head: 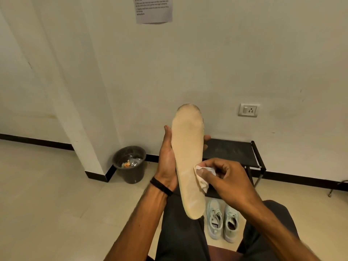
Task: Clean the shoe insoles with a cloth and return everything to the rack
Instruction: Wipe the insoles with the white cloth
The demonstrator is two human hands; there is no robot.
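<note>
Wiping underway; shoes off the rack.
Left hand (166,159) grips insole (188,162); right hand (224,178) pinches cloth (202,180) against it. Shoes (223,221) wait below rack (231,151).

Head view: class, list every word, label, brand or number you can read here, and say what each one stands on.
Notice on the wall: several lines of print, too small and blurred to read.
Insole: no print visible.
Shoes: no brand or label legible.
Socket: no markings legible.
</note>
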